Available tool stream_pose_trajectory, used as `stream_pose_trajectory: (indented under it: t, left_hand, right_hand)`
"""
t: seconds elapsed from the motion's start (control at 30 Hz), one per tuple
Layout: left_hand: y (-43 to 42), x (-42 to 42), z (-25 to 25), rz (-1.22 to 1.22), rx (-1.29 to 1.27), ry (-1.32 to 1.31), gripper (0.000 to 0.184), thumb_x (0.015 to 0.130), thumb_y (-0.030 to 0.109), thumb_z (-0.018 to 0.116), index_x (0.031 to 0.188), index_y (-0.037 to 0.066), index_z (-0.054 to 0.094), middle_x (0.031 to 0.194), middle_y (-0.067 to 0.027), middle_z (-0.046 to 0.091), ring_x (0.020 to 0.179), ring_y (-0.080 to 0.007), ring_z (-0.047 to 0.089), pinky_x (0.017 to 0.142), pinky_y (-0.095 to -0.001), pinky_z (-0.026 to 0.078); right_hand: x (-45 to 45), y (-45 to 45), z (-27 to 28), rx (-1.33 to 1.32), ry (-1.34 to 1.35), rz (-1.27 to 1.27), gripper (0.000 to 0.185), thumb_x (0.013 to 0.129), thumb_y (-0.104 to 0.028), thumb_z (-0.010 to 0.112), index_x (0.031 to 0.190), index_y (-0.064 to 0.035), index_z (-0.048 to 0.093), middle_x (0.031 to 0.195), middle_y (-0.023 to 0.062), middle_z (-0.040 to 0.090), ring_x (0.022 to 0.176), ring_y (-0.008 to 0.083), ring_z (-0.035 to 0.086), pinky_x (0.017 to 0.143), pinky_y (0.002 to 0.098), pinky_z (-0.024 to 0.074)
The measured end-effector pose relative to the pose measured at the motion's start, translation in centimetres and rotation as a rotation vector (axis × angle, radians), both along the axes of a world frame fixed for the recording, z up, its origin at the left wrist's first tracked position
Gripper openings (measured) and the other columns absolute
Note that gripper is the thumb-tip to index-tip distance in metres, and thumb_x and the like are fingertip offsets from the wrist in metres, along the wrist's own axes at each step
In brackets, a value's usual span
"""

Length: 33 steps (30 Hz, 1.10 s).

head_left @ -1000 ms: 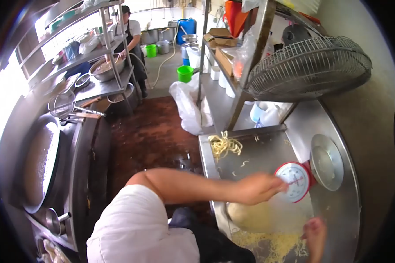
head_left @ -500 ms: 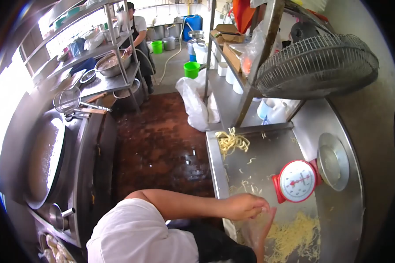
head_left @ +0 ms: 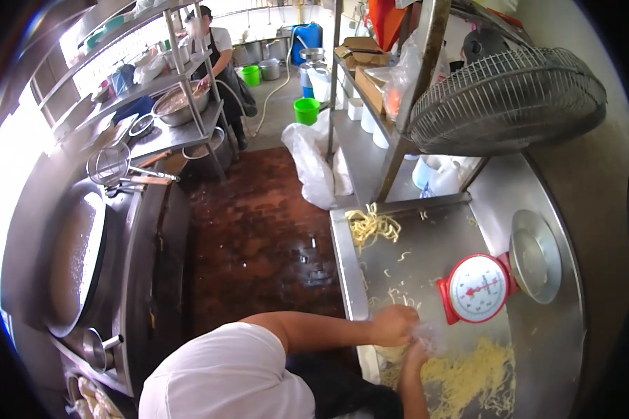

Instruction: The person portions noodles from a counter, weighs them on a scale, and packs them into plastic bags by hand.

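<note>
My left hand [head_left: 396, 325] is closed at the gathered top of a clear plastic bag [head_left: 430, 338]. Just below it, my right hand [head_left: 415, 351] is closed on the same bag, and the two hands nearly touch. Pale contents of the bag [head_left: 389, 353] show partly beneath my left forearm; the rest is hidden. Loose yellow noodles [head_left: 479, 377] lie spread on the steel tray to the right of my hands. Beyond them stands a red scale [head_left: 477, 288] with a round white dial and a metal pan [head_left: 536, 256].
More noodles [head_left: 372, 226] lie in the tray's far left corner. A fan [head_left: 510, 105] hangs over the steel counter [head_left: 440, 244] beside a shelf post. At left are a large wok [head_left: 77, 258] and strainers. Another person [head_left: 220, 63] stands at the back by a bowl [head_left: 179, 105].
My left hand has come back from in front of the scale to the bag. My right hand has moved left and up to meet it, and both have closed on the bag's top.
</note>
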<state>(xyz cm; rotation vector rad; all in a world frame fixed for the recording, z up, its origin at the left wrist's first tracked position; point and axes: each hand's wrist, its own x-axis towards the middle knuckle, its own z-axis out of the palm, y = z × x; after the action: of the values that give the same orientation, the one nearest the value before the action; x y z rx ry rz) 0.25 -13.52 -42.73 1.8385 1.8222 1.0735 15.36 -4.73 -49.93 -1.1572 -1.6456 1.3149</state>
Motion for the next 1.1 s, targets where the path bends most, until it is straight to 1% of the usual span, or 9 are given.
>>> stream_pose_trajectory:
  t: [0.07,0.17,0.23,0.53,0.67,0.7,0.77,0.83,1.1]
  left_hand:
    - [0.0,0.5,0.7,-0.01,-0.057,0.019,0.038,0.071,0.027,0.064,0.103,0.006,0.061,0.107,-0.0095,0.059,0.112,-0.0303,0.051,0.094,-0.0438,0.039]
    - [-0.3,1.1,0.2,0.045,0.004,0.137,0.034,0.072,0.025,0.063,0.101,0.007,0.061,0.098,-0.0083,0.06,0.105,-0.0286,0.054,0.088,-0.0431,0.043]
    - [0.3,1.3,-0.7,0.077,-0.03,0.193,0.031,0.074,0.023,0.061,0.1,0.008,0.062,0.101,-0.01,0.061,0.103,-0.0286,0.056,0.088,-0.0427,0.044]
    - [6.2,-2.4,0.7,-0.061,-0.372,-0.33,0.037,0.088,0.03,0.045,0.105,0.002,0.062,0.117,-0.0264,0.055,0.119,-0.0387,0.046,0.102,-0.0436,0.037]
    - [3.5,-2.4,6.8,-0.101,-0.431,-0.133,0.051,0.082,0.041,0.055,0.114,0.001,0.059,0.131,-0.0236,0.047,0.127,-0.0413,0.038,0.104,-0.0496,0.032]
    - [2.3,-1.6,6.5,-0.047,-0.318,0.028,0.053,0.079,0.041,0.058,0.115,0.002,0.058,0.133,-0.022,0.046,0.127,-0.0398,0.038,0.104,-0.0514,0.031]
    - [-0.1,0.5,5.5,0.055,-0.094,0.345,0.058,0.074,0.042,0.064,0.118,0.004,0.058,0.137,-0.0189,0.043,0.128,-0.037,0.039,0.104,-0.0551,0.029]
    - [0.1,0.5,5.6,0.029,-0.294,0.411,0.059,0.07,0.04,0.067,0.118,0.007,0.058,0.136,-0.0158,0.045,0.127,-0.0337,0.04,0.104,-0.0565,0.029]
    - [2.4,1.0,0.1,-0.006,-0.357,0.374,0.033,0.072,0.03,0.064,0.1,0.012,0.063,0.103,-0.005,0.06,0.107,-0.0246,0.053,0.094,-0.0462,0.039]
  right_hand:
    - [-0.8,0.2,-1.9,-0.173,0.307,-0.049,0.027,0.092,-0.02,0.052,0.102,0.004,0.059,0.092,0.0108,0.061,0.084,0.0194,0.057,0.069,0.0318,0.0482]
    - [-0.7,0.0,-2.1,0.095,-0.072,0.007,0.028,0.091,-0.019,0.053,0.11,0.0022,0.055,0.099,0.0081,0.056,0.086,0.0194,0.053,0.075,0.0321,0.0467]
    - [-2.2,-0.4,0.6,-0.028,0.077,-0.029,0.027,0.09,-0.017,0.053,0.11,0.0012,0.055,0.097,0.0065,0.056,0.085,0.0178,0.053,0.074,0.0321,0.0464]
    - [-3.9,0.6,3.5,-0.362,0.498,0.04,0.023,0.091,-0.022,0.049,0.102,-0.0035,0.057,0.098,0.0042,0.057,0.08,0.0141,0.053,0.072,0.0339,0.0443]
    - [-5.8,-1.2,12.8,-0.735,0.737,-0.175,0.034,0.093,-0.038,0.044,0.081,-0.0084,0.056,0.079,0.0022,0.057,0.066,0.014,0.051,0.071,0.0331,0.0429]
    - [-4.3,0.9,10.7,-0.821,0.797,0.056,0.043,0.094,-0.045,0.036,0.063,-0.0154,0.045,0.058,-0.001,0.046,0.053,0.013,0.045,0.059,0.03,0.0402]
    - [-3.6,2.1,8.7,-0.997,0.798,-0.039,0.046,0.093,-0.048,0.035,0.059,-0.0179,0.036,0.051,-0.0027,0.036,0.046,0.0118,0.037,0.052,0.0286,0.0355]
    - [-3.2,1.4,7.6,-1.175,0.824,0.01,0.047,0.094,-0.05,0.032,0.061,-0.0172,0.037,0.049,-0.0031,0.033,0.042,0.0118,0.031,0.044,0.0271,0.0316]
    - [-3.5,-2.9,11.3,-0.634,0.493,-0.037,0.024,0.093,-0.036,0.052,0.085,-0.0139,0.052,0.065,-0.0013,0.05,0.053,0.0119,0.047,0.051,0.0272,0.0398]
